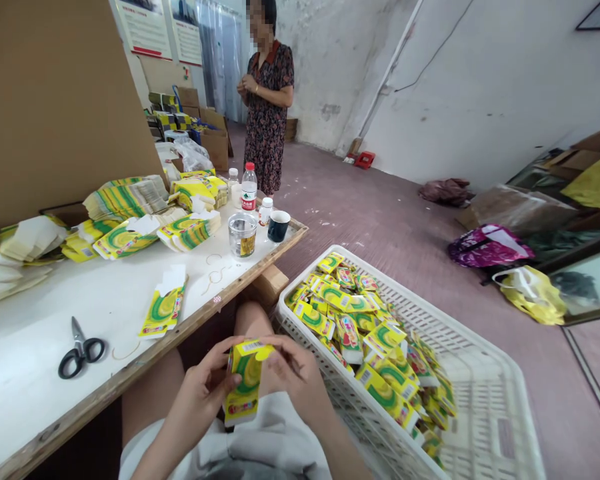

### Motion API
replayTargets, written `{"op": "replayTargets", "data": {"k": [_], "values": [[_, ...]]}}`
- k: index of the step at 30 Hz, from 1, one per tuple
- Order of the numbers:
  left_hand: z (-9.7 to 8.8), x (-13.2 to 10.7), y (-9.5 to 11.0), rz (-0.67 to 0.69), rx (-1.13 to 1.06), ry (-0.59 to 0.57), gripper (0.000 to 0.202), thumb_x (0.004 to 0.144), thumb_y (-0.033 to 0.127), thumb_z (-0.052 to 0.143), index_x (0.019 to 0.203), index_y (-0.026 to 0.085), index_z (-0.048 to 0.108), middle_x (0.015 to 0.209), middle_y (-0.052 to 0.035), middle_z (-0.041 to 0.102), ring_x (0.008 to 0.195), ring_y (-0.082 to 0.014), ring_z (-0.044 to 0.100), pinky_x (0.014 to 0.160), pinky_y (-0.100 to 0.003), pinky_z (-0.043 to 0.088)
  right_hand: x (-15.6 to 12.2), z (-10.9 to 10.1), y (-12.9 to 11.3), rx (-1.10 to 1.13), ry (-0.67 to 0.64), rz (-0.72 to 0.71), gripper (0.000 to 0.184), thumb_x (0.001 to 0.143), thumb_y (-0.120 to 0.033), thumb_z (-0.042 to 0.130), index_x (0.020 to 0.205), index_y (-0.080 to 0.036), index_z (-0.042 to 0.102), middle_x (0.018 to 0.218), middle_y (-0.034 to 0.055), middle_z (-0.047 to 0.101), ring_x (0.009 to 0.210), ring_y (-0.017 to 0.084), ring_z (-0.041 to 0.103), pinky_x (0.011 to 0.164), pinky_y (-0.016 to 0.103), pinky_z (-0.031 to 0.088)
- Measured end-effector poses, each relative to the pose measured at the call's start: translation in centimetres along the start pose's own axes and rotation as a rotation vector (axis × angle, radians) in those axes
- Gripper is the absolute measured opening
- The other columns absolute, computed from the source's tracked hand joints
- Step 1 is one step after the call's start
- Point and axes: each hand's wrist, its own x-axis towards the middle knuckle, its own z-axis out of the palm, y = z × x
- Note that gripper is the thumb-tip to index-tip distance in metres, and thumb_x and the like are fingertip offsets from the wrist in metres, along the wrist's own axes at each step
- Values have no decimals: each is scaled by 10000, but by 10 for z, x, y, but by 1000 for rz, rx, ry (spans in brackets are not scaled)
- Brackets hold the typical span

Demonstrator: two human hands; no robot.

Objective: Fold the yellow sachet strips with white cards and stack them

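Note:
Over my lap I hold a small yellow-and-green carton [245, 383] upright. My left hand [200, 393] grips its left side, fingers wrapped round it. My right hand [297, 377] pinches the carton's open top flap from the right. To my right a white plastic crate [480, 400] holds several folded cartons [370, 333] of the same print. On the white table [40, 333] to my left a short stack of flat carton blanks [164, 308] lies near the edge.
Black scissors [80, 350] and rubber bands lie on the table. Further back are piles of flat blanks [130, 220], a glass jar [242, 235], a dark mug [279, 225] and a water bottle [249, 188]. Another person [267, 100] stands beyond the table. Bags lie on the floor at right.

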Motion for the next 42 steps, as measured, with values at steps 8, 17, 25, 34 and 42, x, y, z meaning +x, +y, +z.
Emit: {"op": "replayTargets", "data": {"k": [8,17,25,34,42], "values": [[4,-3,-2,40,-42,-63,532,913,358,601,1421,288,458,1225,-96,729,1122,-273,673,983,-398,521,4,12,10,-150,-39,125,353,816,-144,607,1163,-201,571,664,-52,611,599,139,561,566,231,418],[9,3,7,-42,-174,-13,494,802,367,741,1247,263,552,1036,-77,782,901,-263,740,739,-328,597,-6,8,5,-354,-1,3,336,914,-274,572,1236,-227,656,816,27,707,683,184,634,614,267,475],[28,14,-12,70,-62,20,556,850,359,668,1359,237,480,1221,-130,706,1072,-286,699,884,-382,576,-4,7,21,-9,237,103,196,845,-278,673,1018,-202,726,991,73,746,875,230,695,810,339,538],[-58,46,5,331,725,671,578,885,457,552,1386,180,471,1406,-170,541,1337,-350,472,1136,-545,349,10,-35,56,393,761,304,588,675,-441,791,1178,-257,548,1070,47,677,893,210,686,766,351,564],[-136,72,-11,-126,1124,863,817,834,481,523,1433,-47,352,1376,-332,506,1312,-454,453,1078,-556,381,2,1,51,427,482,389,360,641,-432,842,879,-180,742,782,32,725,640,148,618,649,280,488]]}}
